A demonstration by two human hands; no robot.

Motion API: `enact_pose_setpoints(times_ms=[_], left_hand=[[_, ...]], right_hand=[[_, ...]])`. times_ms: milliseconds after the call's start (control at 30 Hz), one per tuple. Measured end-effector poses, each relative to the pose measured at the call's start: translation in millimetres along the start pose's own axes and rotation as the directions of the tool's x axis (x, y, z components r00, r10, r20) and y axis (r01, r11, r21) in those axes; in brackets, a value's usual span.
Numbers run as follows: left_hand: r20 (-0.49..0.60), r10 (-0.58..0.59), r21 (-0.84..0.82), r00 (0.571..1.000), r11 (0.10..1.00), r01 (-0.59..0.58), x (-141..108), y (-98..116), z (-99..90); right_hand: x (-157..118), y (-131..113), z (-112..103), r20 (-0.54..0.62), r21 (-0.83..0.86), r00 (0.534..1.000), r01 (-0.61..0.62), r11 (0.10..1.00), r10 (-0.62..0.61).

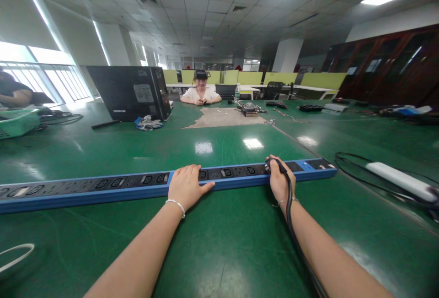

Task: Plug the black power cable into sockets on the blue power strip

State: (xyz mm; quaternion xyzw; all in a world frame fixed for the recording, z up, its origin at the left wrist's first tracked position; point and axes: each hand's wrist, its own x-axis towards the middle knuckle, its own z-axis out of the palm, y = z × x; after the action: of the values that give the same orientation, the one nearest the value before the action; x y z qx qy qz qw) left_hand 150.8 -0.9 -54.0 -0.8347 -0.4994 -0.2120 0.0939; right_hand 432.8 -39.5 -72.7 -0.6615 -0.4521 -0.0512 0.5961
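Observation:
A long blue power strip with black sockets lies across the green table. My left hand rests over its middle, fingers across the top and thumb stretched out along the front side. Toward the strip's right part, my right hand is closed around a black power plug. The plug is held at the sockets; whether its pins are inside one I cannot tell. From it a black cord runs down along my right forearm and out of the bottom of the view.
A white power strip with black cables lies to the right. Farther back stand a black computer case, gloves and a green basket. A person sits across the table; another person's arm shows far left.

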Motion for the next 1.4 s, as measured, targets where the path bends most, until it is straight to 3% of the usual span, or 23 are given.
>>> enact_pose_setpoints(times_ms=[133,233,333,533,733,867,1033,1400], left_hand=[[0.007,-0.010,-0.007,1.000,1.000,0.010,0.4,0.3,0.0],[0.010,-0.016,-0.014,1.000,1.000,0.016,0.5,0.0,1.3],[-0.003,-0.018,-0.018,1.000,1.000,0.018,0.3,-0.4,3.2],[-0.029,-0.004,-0.033,1.000,0.999,0.003,-0.3,-2.2,5.9],[-0.043,0.002,-0.061,0.999,0.998,-0.005,-0.7,-2.8,6.6],[-0.045,0.014,-0.070,0.999,0.997,-0.017,-0.5,-2.1,6.6],[-0.062,-0.001,-0.044,0.998,0.999,-0.001,0.4,-1.2,7.2],[-0.058,0.001,-0.045,0.998,0.999,-0.004,0.0,-0.6,4.8]], right_hand=[[-15.0,-26.8,8.2,0.184,0.036,0.978,0.093,0.995,-0.098],[-31.6,-53.9,23.4,0.343,0.059,0.929,0.127,0.990,-0.139],[-47.2,-78.5,43.4,0.414,-0.020,0.905,0.114,0.993,-0.096],[-64.1,-107.5,73.7,0.416,-0.174,0.909,0.054,0.983,0.024],[-61.3,-108.1,75.4,0.417,-0.220,0.906,0.023,0.975,0.073],[-64.9,-113.0,78.3,0.401,-0.252,0.915,0.073,0.965,0.036],[-73.9,-123.0,83.0,0.393,-0.344,0.915,0.235,0.909,-0.087],[-83.3,-106.5,81.9,0.339,-0.384,0.931,0.268,0.884,-0.135]])
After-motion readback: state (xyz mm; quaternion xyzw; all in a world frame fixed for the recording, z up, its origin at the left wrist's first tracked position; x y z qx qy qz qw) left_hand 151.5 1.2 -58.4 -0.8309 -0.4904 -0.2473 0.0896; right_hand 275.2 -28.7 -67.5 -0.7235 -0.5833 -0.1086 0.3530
